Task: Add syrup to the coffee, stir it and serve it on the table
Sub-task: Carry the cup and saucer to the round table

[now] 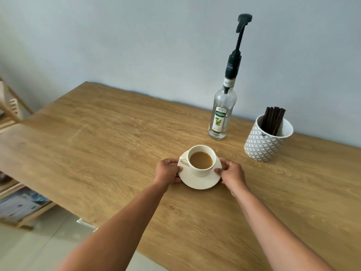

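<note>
A white cup [202, 171] of milky coffee stands on a white saucer [199, 182] in the middle of the wooden table [97, 137]. My left hand [168, 170] grips the saucer's left rim and my right hand [231, 172] grips its right rim. Behind the cup stands a clear glass syrup bottle [221, 112] with a tall dark pump on top. To its right, a patterned white pot [262, 145] holds several dark stir sticks [272, 120].
The table runs along a pale wall at the back. Its left end drops off to a wooden rack [13, 112] and a low shelf with papers [21, 206] over a tiled floor. The front edge lies close under my forearms.
</note>
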Motion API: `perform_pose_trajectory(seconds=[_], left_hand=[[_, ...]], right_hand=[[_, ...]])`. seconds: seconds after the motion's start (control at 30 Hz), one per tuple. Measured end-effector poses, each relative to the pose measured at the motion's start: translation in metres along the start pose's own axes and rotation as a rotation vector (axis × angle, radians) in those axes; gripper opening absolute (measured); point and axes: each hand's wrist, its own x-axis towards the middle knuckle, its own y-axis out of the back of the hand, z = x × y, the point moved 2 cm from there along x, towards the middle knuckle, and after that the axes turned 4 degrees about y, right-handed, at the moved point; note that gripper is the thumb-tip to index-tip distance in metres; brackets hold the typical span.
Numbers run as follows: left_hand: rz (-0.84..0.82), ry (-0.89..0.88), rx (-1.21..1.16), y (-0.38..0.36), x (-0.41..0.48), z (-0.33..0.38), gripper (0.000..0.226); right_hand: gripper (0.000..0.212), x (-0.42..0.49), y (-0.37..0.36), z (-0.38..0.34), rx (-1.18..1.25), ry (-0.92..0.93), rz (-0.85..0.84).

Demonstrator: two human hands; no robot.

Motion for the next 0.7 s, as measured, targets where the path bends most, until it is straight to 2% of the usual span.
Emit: perform_pose_trajectory(seconds=[0.2,0.53,0.7], left_hand=[[0.109,0.01,-0.073,0.04,-0.01,-0.004,0.023],[0.277,0.003,-0.235,0.146,-0.049,-0.022,0.039],[0.375,-0.003,-0.309,0.205,-0.078,-0.036,0.039]], right_hand=[[0.055,0.002,-0.035,-0.02,0.002,0.053,-0.12],[0.05,-0.028,-0.134,-0.065,0.023,0.173,-0.381],[0.047,-0.064,-0.186,-0.092,0.018,0.244,-0.504]])
